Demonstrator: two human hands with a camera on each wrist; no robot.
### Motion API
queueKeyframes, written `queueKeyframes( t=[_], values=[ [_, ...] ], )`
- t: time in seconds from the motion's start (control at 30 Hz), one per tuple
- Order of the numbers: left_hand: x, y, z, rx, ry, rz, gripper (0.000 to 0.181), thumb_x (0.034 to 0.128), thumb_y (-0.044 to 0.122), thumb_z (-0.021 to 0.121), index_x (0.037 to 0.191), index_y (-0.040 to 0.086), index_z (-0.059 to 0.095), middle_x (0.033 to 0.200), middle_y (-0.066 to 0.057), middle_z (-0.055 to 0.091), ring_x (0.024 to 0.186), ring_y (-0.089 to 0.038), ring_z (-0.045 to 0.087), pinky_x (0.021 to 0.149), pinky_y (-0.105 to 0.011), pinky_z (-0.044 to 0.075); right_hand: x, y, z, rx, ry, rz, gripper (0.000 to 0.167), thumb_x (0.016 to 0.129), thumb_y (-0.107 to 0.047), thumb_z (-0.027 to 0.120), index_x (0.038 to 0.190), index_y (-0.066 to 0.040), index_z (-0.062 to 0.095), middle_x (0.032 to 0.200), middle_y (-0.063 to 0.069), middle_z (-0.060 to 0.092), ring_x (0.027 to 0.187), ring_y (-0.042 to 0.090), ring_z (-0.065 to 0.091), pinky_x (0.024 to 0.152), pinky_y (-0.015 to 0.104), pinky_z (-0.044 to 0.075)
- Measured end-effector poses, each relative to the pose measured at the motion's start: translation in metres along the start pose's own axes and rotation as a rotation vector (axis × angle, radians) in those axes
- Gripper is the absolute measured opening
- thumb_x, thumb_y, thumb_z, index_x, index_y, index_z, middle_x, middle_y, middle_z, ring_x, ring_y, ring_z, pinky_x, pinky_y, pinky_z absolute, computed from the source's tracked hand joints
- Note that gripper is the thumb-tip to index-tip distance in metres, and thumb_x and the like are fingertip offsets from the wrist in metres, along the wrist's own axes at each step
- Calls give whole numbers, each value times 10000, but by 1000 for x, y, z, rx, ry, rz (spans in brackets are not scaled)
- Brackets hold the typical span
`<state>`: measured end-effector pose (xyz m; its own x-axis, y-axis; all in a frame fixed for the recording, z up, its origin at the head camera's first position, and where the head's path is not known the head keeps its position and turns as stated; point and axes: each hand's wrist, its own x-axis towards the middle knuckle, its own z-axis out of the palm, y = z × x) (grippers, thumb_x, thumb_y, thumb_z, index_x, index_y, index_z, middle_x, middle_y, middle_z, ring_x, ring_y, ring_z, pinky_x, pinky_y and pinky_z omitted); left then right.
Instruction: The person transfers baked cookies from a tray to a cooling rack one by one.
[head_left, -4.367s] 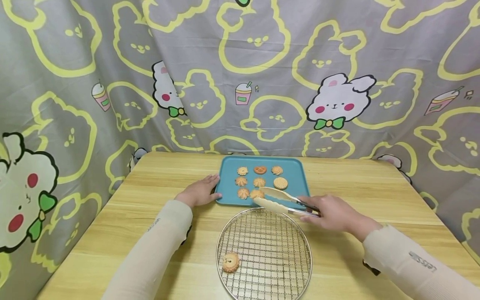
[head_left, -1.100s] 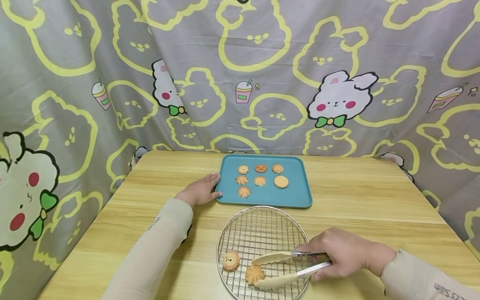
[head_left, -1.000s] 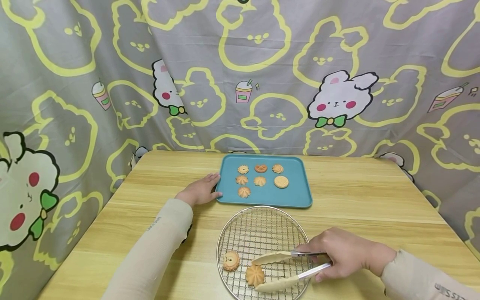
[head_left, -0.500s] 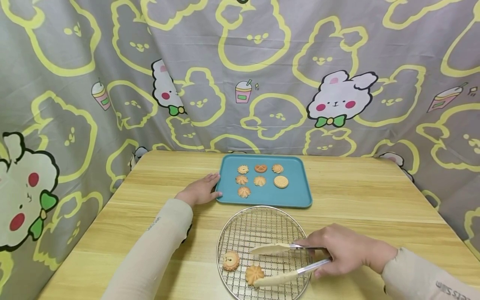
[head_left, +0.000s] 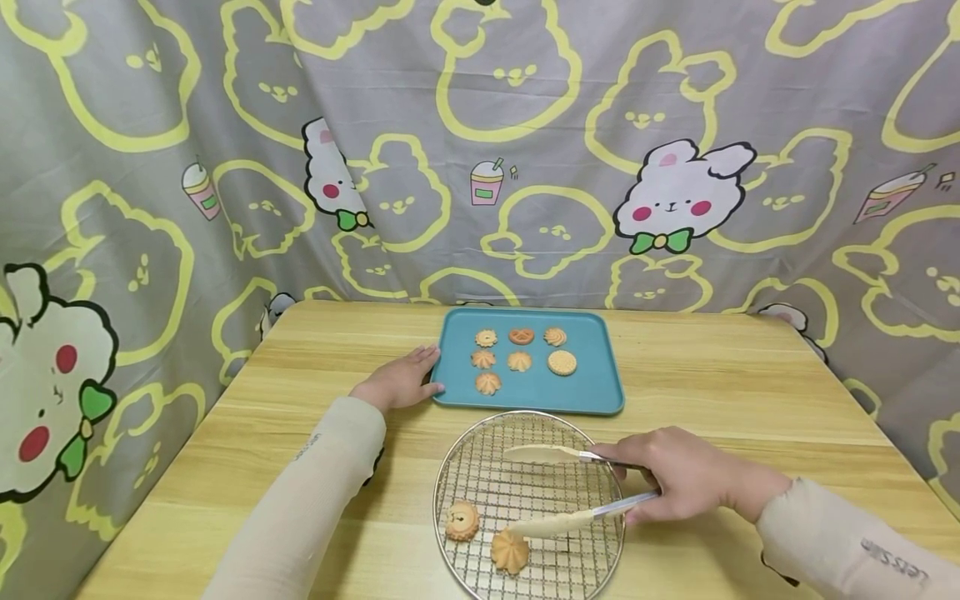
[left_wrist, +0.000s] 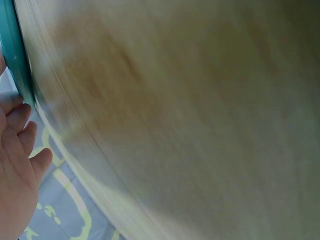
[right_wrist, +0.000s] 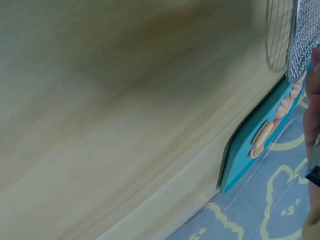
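My right hand [head_left: 686,475] grips metal tongs [head_left: 622,504] with cream tips, spread wide above a round wire cooling rack [head_left: 570,550]. The lower tip overlaps the edge of a star-ridged cookie [head_left: 510,552] lying on the rack; whether it touches I cannot tell. Left of it on the rack sits a round ruffled cookie [head_left: 462,522]. My left hand [head_left: 399,382] rests with extended fingers against the left edge of a blue tray [head_left: 592,396]. The right wrist view catches only part of the right hand [right_wrist: 313,105] at its edge.
Several cookies lie on the tray in rows, among them a brown pretzel-shaped cookie [head_left: 521,336] and a flat round cookie [head_left: 562,362]. The wooden table [head_left: 712,367] backs onto a patterned grey curtain [head_left: 420,108].
The star-ridged cookie went from the tray's front row to the rack and was released. Since then the tongs have spread wider and shifted toward the tray. My left hand stays put.
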<state>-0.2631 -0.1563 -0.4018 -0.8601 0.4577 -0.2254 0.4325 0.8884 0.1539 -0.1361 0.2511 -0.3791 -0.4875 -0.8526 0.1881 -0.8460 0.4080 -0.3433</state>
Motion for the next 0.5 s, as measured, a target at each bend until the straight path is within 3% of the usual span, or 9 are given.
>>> queueKeyframes(
  t=[0.5],
  values=[
    [0, 0, 0, 1, 2, 0, 737, 990, 461, 457, 1522, 34, 177, 1576, -101, 141, 1433, -286, 111, 1144, -417, 170, 17, 13, -8, -16, -38, 152, 805, 756, -445, 788, 1392, -57, 484, 930, -108, 553, 463, -79, 390, 440, 138, 364]
  ],
)
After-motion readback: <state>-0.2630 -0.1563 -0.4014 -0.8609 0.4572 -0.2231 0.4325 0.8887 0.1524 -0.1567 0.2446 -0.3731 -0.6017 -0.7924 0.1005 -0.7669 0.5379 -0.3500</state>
